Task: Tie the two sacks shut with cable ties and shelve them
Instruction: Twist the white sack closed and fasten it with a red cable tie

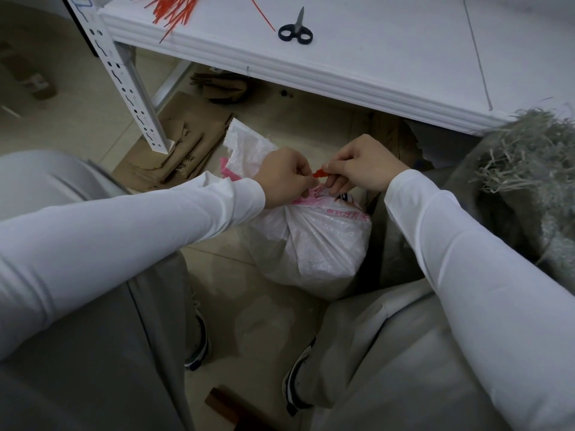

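A white woven sack (314,244) with pink print stands on the floor between my knees, its neck gathered and its loose top flaring up and left. My left hand (284,177) and my right hand (362,164) meet over the neck. Both pinch a red cable tie (320,173), of which only a short piece shows between my fingers. A second sack (525,181), grey and stuffed with shredded paper, stands open at the right, against my right arm. More red cable ties (174,9) lie in a loose pile on the white shelf (373,57) above.
Black-handled scissors (295,29) lie on the shelf beside a single red tie. A perforated white shelf post (127,85) stands at the left. Flattened cardboard (183,150) covers the floor under the shelf. My shoes and grey trousers frame the sack.
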{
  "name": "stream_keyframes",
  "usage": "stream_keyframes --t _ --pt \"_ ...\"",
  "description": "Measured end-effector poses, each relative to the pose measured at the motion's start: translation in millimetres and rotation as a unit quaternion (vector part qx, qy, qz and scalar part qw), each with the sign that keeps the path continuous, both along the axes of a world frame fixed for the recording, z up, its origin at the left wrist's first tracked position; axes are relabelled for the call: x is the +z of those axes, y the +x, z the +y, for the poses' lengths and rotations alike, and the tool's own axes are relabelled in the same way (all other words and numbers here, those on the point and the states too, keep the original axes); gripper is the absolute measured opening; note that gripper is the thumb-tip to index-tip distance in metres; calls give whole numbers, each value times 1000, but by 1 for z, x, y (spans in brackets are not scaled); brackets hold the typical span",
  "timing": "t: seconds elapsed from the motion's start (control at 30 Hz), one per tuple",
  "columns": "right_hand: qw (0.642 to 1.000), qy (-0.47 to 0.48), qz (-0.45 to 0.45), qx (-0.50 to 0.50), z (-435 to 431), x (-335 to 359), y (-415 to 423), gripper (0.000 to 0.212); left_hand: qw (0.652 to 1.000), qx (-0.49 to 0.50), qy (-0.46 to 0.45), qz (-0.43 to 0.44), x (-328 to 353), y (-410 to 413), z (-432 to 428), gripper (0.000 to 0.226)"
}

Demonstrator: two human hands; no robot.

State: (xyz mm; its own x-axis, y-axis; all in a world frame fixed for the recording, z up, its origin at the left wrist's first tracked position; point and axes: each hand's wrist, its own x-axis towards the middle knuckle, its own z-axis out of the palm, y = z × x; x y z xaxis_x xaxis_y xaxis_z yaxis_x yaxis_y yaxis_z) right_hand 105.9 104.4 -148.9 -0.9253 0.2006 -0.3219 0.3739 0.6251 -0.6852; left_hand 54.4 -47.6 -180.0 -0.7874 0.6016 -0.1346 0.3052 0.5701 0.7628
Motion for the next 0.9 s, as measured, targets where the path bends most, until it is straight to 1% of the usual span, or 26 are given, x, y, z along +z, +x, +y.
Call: stream_keyframes --t 0.1,0.2,0.27,0.37,0.5,0.6,0.67,0.77,0.9 --pt "1000 -24 -3 -5 0 1 -1 20 1000 2 2 2 -1 -1 1 26" --pt "997 -71 -13 -17 -1 3 -1 26 1000 0 4 8 -1 -2 1 26" --pt "995 -90 -23 -32 -1 4 -1 30 1000 -2 4 11 -2 -2 1 23" --pt "990 -121 -38 -61 -2 4 -1 28 1000 -4 5 19 -3 -1 1 16" --pt "973 -178 -83 -122 -5 5 0 22 998 -8 3 54 -8 2 0 13" --pt "956 -225 -121 -145 -9 4 3 21 996 -4 -10 86 -13 2 0 13" --pt "951 -236 -114 -167 -12 1 4 18 996 -1 -8 90 -13 2 0 13" --pt "950 -221 -82 -205 -13 -3 2 12 996 3 4 86 -12 0 1 13" --pt "934 -251 -49 -251 -16 -4 0 14 996 20 10 88 -10 -2 3 11"
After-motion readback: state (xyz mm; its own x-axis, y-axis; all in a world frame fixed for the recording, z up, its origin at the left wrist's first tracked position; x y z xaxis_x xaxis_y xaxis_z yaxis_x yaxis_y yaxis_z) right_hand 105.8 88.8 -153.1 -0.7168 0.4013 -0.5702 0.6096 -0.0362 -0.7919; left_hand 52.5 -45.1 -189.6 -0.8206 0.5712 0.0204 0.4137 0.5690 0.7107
